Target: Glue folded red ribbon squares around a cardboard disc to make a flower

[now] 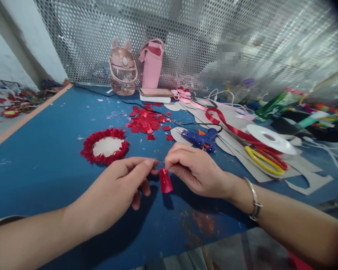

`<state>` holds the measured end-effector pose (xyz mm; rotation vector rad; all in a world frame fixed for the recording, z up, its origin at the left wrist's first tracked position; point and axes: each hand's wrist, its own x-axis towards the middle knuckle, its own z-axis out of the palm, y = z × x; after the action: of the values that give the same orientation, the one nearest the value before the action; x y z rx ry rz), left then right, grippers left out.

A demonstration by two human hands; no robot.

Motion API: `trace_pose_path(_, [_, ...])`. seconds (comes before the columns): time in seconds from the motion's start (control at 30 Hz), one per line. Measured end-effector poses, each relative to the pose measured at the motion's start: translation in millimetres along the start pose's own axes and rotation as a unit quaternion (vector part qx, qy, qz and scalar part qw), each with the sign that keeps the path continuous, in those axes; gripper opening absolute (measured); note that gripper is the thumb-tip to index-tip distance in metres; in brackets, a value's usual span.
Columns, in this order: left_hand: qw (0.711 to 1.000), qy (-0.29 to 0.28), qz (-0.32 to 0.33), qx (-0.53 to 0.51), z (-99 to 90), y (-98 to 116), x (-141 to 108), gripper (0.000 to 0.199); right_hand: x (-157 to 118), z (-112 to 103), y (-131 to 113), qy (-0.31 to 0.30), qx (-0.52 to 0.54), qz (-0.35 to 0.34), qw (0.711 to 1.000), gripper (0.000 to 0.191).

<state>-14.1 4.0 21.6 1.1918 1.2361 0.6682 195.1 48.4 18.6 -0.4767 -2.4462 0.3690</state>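
Pinching a red ribbon piece (pixel 166 183) at its top in the grip of the right hand (pixel 198 171), over the table (pixel 56 127). Holding the left hand (pixel 112 189) just beside it, pressing thumb and forefinger together. Having a ruffled red ring (pixel 88 148) lying beyond the left hand, near loose red pieces (pixel 145 122), and a blue glue gun (pixel 195 138) beyond the right.

There are two bottles (pixel 124 60), one glue gun (pixel 196 138), one spool (pixel 253 132), one ring (pixel 87 148). Overlapping red squares (pixel 143 123) defy counting.

Blue table (pixel 59 123) | perforated metal panel (pixel 87 48) | white wall (pixel 42 33)
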Motion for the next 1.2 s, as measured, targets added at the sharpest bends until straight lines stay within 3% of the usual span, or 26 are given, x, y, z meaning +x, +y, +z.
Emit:
trace_pose_path(0.1, [0.998, -0.053, -0.021, -0.018, -3.0, 1, 0, 0.048, 1, 2, -3, 0.014, 0.015, -0.009, 1.0, 0.01])
trace_pose_path(0.2, [0.994, -0.08, -0.044, -0.061, -6.2, 2, 2, 0.037, 2, 3, -4, 0.018, 0.025, -0.011, 0.999, 0.009])
trace_pose_path(0.37, [0.989, -0.084, -0.064, -0.1, -6.0, 5, 2, 0.028, 1, 4, -4, 0.017, 0.022, -0.006, 1.0, 0.01])
trace_pose_path(0.47, [0.99, -0.047, -0.069, -0.114, -4.6, 6, 2, 0.033, -3, 4, -4, 0.05, -0.005, 0.02, 0.999, 0.035])
trace_pose_path(0.53, [0.99, -0.032, -0.069, -0.122, -4.4, 5, 2, 0.035, -5, 5, -4, 0.067, -0.042, -0.004, 0.997, 0.047])
trace_pose_path(0.67, [0.99, -0.021, -0.067, -0.121, -4.4, 4, 3, 0.034, -4, 7, -6, 0.081, -0.148, -0.097, 0.981, 0.025])
trace_pose_path(0.77, [0.991, -0.02, -0.065, -0.113, -3.7, 3, 3, 0.034, 0, 5, -11, 0.087, -0.194, -0.117, 0.97, 0.006])
trace_pose_path(1.2, [0.997, -0.047, -0.031, -0.057, -2.5, 1, 0, 0.032, 2, 4, -15, 0.095, -0.13, -0.04, 0.986, 0.005])
